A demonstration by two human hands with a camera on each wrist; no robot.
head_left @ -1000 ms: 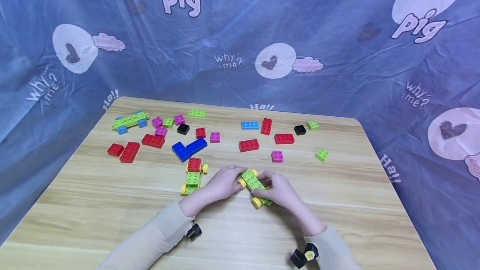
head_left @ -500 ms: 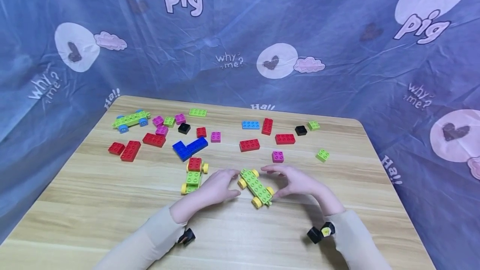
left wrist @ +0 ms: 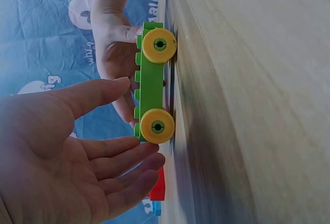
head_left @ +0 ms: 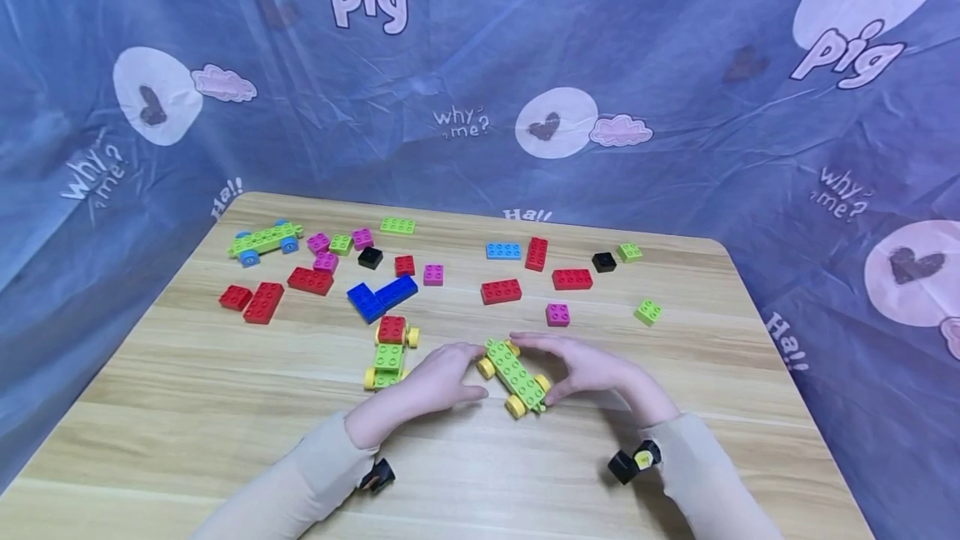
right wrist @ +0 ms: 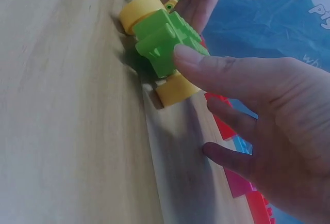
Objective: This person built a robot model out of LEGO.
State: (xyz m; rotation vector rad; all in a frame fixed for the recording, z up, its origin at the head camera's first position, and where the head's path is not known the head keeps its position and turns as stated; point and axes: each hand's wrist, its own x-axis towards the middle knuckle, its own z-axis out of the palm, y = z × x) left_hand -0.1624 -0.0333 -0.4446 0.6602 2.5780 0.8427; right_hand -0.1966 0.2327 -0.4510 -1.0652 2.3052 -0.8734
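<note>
The green car base (head_left: 515, 375) looks like smooth moulded plastic with a soft sheen, its yellow wheels (head_left: 515, 406) smooth plastic too. Red bricks (head_left: 572, 279) and dark blue bricks (head_left: 396, 292) seem equally hard and faintly glossy. I see smooth, satiny wood grain on the counter (head_left: 480, 473), creased, slightly shiny blue cloth (head_left: 480, 40) behind, and matt fabric sleeves (head_left: 300, 473).

Your left hand (head_left: 431, 382) and your right hand (head_left: 591, 365) face each other, fingers loosely extended, thumbs apart; the right is nearer the right edge of the table (head_left: 750, 407).
</note>
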